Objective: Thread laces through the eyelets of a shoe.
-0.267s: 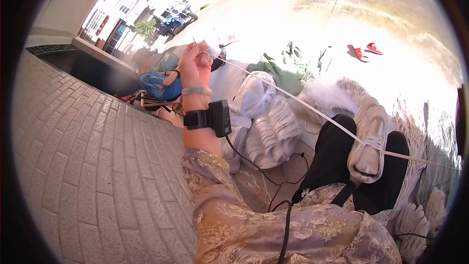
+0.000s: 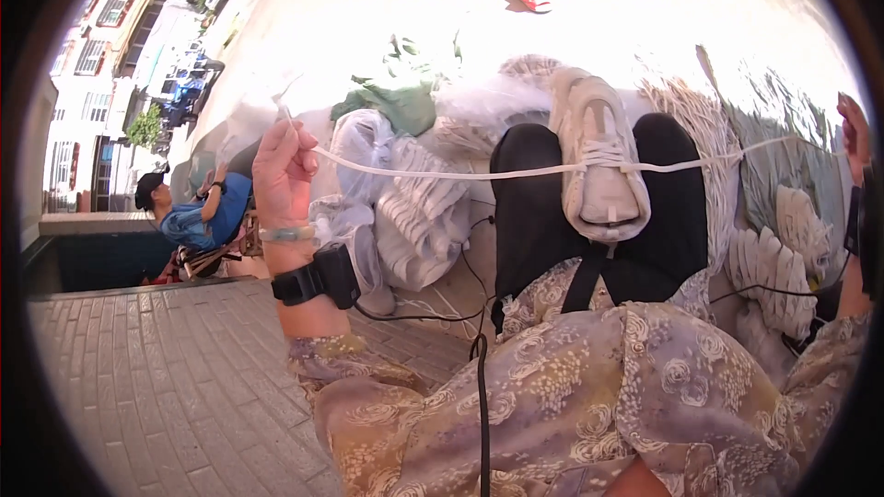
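A beige lace-up shoe [image 2: 599,200] lies across my black-trousered knees, toe pointing toward my body. A white shoelace [image 2: 442,174] runs through it and stretches out to both sides in a long, nearly straight line. Out to the left, my left hand [image 2: 284,166] is raised and pinches one end, with a short tip sticking up past the fingers. My right hand [image 2: 856,136] is at the far right rim, partly cut off, its fingers curled at the other end of the lace.
White shoe parts stacked in rows [image 2: 419,216] and clear plastic bags [image 2: 364,152] lie left of my knees. More stacked pieces [image 2: 769,281] and bundled laces [image 2: 704,143] lie right. A black cable [image 2: 482,405] crosses my lap. Red sandals [image 2: 529,3] lie ahead; a seated person [image 2: 207,212] is at left.
The view has swung left-to-right, so the shoe sits nearer the middle. My right hand has come into view at the right edge. The left hand keeps its pinch on the lace.
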### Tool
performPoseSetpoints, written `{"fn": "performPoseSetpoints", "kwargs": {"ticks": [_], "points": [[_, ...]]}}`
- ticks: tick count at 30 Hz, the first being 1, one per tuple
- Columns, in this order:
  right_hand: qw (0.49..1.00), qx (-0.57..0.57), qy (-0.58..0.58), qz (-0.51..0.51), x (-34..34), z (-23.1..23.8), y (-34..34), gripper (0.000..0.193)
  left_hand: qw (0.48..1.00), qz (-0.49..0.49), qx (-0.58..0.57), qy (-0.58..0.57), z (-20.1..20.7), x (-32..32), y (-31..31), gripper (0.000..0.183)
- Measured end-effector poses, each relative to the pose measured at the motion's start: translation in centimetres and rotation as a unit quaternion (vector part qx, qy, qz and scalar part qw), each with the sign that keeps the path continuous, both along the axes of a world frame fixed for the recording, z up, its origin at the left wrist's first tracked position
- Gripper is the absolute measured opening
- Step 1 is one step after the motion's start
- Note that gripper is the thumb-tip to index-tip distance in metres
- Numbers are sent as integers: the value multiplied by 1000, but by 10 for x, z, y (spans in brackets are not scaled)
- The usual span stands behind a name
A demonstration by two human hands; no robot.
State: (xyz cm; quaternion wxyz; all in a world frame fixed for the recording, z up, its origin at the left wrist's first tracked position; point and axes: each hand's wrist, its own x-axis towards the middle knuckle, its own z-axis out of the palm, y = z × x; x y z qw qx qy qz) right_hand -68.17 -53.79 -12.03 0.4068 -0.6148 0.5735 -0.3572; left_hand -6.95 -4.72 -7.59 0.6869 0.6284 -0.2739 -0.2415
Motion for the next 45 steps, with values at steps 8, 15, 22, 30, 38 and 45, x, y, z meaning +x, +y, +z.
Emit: {"fn": "performPoseSetpoints", "kwargs": {"ticks": [8,15,22,30,38,45], "points": [[946,107,-118,281,174,-113,170,18,942,-234,212,113,-122,-133,-101,9],[920,-22,-33,390,224,-103,229,19,884,-223,188,-364,-146,-190,-137,6],[866,-185,67,460,245,-111,245,26,747,-224,223,-584,-133,-208,-145,6],[881,-196,47,429,244,-121,245,19,700,-307,232,-602,-133,-199,-156,8],[915,-86,-43,392,244,-125,248,19,569,-385,321,-652,-112,-214,-180,20],[928,-56,-76,360,243,-125,249,17,665,-372,218,-609,-127,-204,-175,21]]}}
